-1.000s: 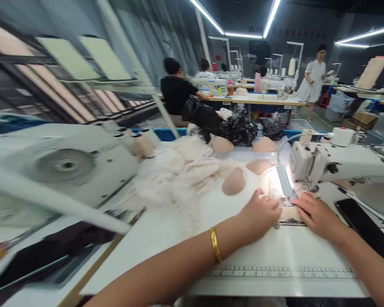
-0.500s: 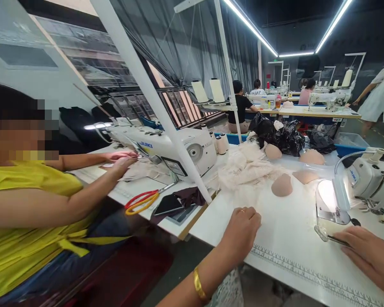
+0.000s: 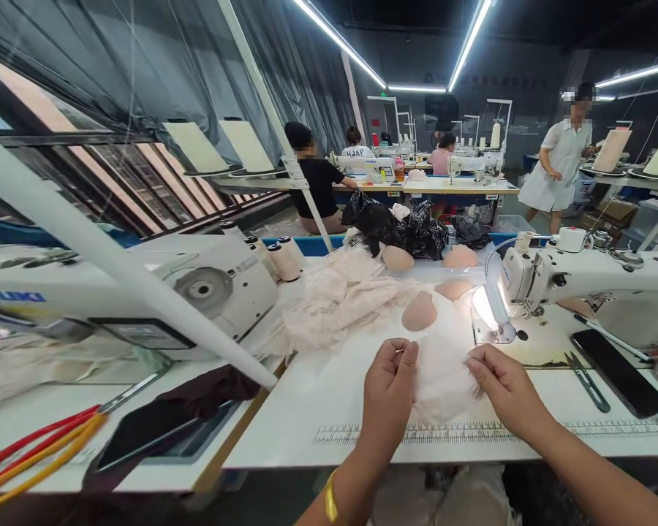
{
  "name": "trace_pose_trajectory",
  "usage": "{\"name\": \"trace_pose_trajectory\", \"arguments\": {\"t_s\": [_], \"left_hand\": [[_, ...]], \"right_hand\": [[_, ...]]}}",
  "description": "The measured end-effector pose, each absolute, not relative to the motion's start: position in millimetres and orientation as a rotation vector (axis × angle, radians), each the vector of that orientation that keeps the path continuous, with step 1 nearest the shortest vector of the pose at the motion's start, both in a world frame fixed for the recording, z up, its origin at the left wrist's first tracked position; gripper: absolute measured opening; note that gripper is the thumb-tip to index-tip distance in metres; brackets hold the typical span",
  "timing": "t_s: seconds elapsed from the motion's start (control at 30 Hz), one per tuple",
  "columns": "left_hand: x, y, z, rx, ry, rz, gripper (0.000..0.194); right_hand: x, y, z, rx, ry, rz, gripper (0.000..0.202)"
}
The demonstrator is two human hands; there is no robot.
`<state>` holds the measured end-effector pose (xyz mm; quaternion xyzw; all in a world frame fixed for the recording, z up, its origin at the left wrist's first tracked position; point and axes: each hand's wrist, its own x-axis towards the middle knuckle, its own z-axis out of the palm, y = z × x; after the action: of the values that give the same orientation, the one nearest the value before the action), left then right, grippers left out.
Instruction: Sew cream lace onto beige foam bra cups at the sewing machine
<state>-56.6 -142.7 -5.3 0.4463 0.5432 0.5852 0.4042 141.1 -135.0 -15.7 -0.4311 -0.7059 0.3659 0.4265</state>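
Note:
A thin whitish fabric piece (image 3: pixel 447 380) is stretched between my two hands above the white table. My left hand (image 3: pixel 389 383) pinches its left edge between thumb and fingers. At its right edge, my right hand (image 3: pixel 501 380) closes on the fabric in a similar pinch. Just beyond lies a beige moulded cup (image 3: pixel 420 312), beside a heap of cream lace fabric (image 3: pixel 340 292). The lit sewing machine (image 3: pixel 575 274) stands at the right. Thread snips (image 3: pixel 588 381) and a black phone (image 3: pixel 618 371) rest on the table, right of my right hand.
A ruler strip (image 3: pixel 433 432) runs along the table's front edge. Left are another sewing machine (image 3: pixel 208 288), a slanted white pole (image 3: pixel 142 270) and red-and-orange-handled scissors (image 3: pixel 49 442). Black plastic bags (image 3: pixel 425 230) sit behind the cups. People are farther back, one in white (image 3: pixel 564 157).
The view has swung right, and the neighbour in yellow is out of frame. Both hands now hold the whitish fabric; my right hand has left the machine's front, and the snips lie on the table.

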Motion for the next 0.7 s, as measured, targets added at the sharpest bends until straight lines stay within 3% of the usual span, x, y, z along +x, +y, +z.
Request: {"name": "trace_pose_trajectory", "arguments": {"t_s": [0.1, 0.23, 0.33, 0.47, 0.5, 0.63, 0.7], "left_hand": [[-52.7, -140.6, -18.2, 0.992, 1.369, 1.453, 0.049], [-56.5, -136.6, -23.5, 0.955, 1.334, 1.324, 0.05], [-66.7, -117.8, -12.8, 1.264, 1.465, 1.12, 0.042], [-74.2, -58.1, 11.7, 2.156, 1.727, 0.736, 0.026], [-72.9, -38.9, 16.1, 2.266, 1.723, 0.669, 0.024], [-58.6, 32.6, 18.6, 2.512, 1.626, 0.441, 0.045], [-51.1, 57.1, 14.0, 2.604, 1.581, 0.318, 0.041]], "right_hand": [[142.1, -138.9, -17.7, -0.985, -1.859, 0.464, 0.023], [145.3, -150.4, -16.4, -0.702, -1.87, 0.106, 0.034], [151.1, -149.3, -20.1, -0.779, -1.831, 0.421, 0.022], [162.4, -122.4, -30.5, -1.22, -1.66, 1.059, 0.037], [164.8, -114.8, -33.2, -1.282, -1.641, 1.12, 0.038], [168.1, -98.8, -40.9, -1.325, -1.672, 1.163, 0.037], [166.7, -99.0, -41.9, -1.304, -1.694, 1.156, 0.038]]}}
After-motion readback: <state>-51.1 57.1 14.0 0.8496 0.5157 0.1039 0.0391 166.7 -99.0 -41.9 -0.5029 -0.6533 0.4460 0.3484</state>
